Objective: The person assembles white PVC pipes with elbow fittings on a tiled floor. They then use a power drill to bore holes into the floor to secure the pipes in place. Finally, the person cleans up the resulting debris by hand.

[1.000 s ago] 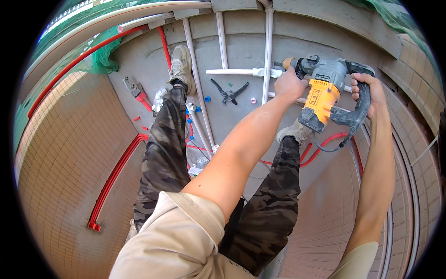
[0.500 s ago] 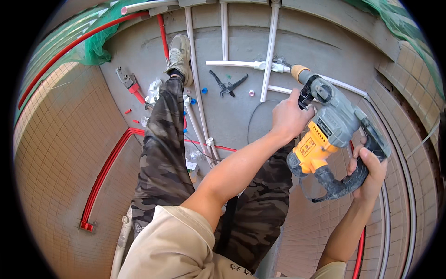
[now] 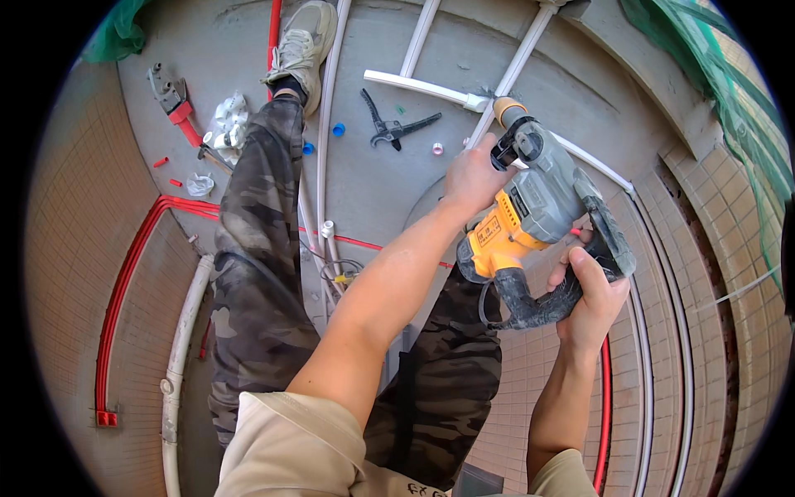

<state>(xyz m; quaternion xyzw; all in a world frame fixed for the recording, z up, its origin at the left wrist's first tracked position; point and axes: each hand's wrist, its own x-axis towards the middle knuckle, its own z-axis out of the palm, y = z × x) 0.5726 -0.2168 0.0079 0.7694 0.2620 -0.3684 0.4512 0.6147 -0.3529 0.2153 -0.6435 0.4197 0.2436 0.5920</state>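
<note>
My left hand [image 3: 474,178] grips the black front handle of a yellow-and-grey rotary hammer [image 3: 538,211], just behind its orange-tan collar. My right hand [image 3: 596,302] is closed round the black rear loop handle, thumb across its top. The tool is held tilted at the right of the view, above the grey concrete surface [image 3: 411,190] and over white pipes [image 3: 422,83]; I cannot tell whether its front end touches anything. Its power cord hangs in a loop below the body, near my leg in camouflage trousers [image 3: 439,348].
Black pliers [image 3: 389,132], a red-handled pipe tool [image 3: 182,116], crumpled plastic [image 3: 230,116] and blue caps [image 3: 338,130] lie on the concrete. My shoe [image 3: 302,50] is at the top. Tiled walls [image 3: 83,248] carry red conduits [image 3: 124,290]; a white pipe [image 3: 184,340] stands left; green netting [image 3: 720,66] edges the right.
The rotary hammer has swung from horizontal to tilted, its rear handle lowered along with my right hand. My left hand has shifted left. The view has moved, bringing more netting in at right.
</note>
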